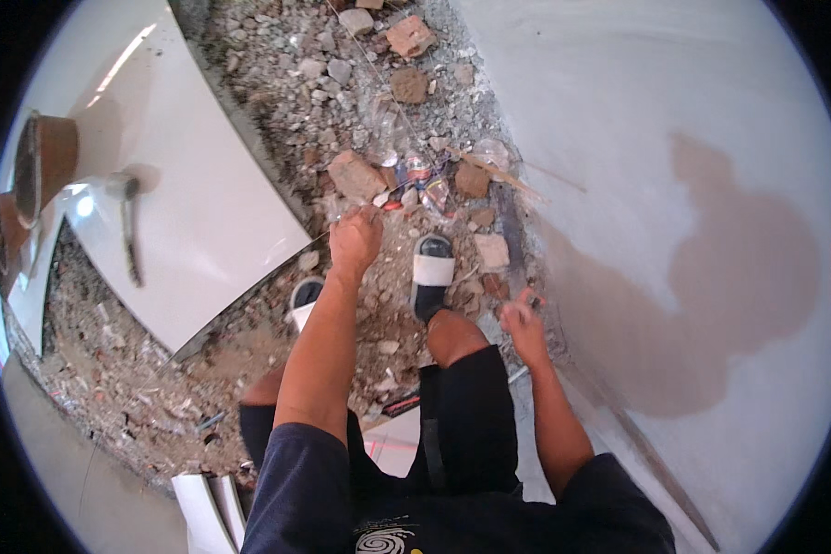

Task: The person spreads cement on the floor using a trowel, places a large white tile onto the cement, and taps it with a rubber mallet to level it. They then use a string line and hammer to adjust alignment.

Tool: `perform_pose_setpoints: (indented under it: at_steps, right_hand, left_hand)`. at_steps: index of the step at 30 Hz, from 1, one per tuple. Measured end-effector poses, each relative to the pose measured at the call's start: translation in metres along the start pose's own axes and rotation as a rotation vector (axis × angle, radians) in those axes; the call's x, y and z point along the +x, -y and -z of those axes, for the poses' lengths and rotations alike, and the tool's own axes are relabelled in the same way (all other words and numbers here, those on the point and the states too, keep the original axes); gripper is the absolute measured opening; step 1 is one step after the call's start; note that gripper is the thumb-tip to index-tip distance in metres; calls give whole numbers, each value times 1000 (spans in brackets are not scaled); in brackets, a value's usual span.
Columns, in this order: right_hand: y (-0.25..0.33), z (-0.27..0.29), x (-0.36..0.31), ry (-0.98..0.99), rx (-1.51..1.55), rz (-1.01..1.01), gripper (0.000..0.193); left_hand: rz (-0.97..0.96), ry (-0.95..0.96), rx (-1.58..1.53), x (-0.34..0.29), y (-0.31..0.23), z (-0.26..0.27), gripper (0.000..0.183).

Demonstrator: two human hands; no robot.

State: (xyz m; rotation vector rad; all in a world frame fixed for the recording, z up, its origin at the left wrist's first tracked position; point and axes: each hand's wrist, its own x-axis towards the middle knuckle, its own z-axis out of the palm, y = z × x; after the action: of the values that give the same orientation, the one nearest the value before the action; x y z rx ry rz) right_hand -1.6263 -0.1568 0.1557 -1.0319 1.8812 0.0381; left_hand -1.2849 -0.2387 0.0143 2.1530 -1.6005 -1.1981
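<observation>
My left hand (355, 242) reaches out over the rubble, its fingers closed in a pinch. A thin pale line, seemingly a string (321, 237), meets its fingers beside the corner of a large white tile (194, 185). My right hand (523, 323) is lower, close to the grey wall (637, 185), with a finger or two stretched out and nothing visible in it; it is slightly blurred. Just beyond my left hand lie a broken brick piece (355, 177) and crumpled plastic wrappers (425, 180). A hammer (129, 226) rests on the tile.
A brown bucket-like container (51, 162) stands on the tile at the far left. Loose gravel (328, 69) and brick chunks (410, 37) cover the ground ahead. A wooden stick (499, 173) lies by the wall. My sandalled foot (432, 272) is between my hands; white tile strips (203, 512) lie lower left.
</observation>
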Motion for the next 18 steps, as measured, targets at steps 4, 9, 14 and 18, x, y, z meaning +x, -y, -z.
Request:
perform_pose_setpoints:
  at_steps: [4, 9, 14, 18]
  right_hand:
    - [25, -17, 151, -152, -53, 176, 40]
    - [46, -47, 297, -230, 341, 137, 37]
    - [63, -46, 340, -118, 298, 178, 31]
    - [77, -40, 342, 54, 264, 226, 28]
  left_hand:
    - [-68, -64, 95, 58, 15, -68, 32]
    - [-91, -122, -121, 90, 35, -105, 25]
    - [-207, -129, -104, 91, 40, -103, 18]
    - [-256, -91, 3, 88, 29, -109, 11]
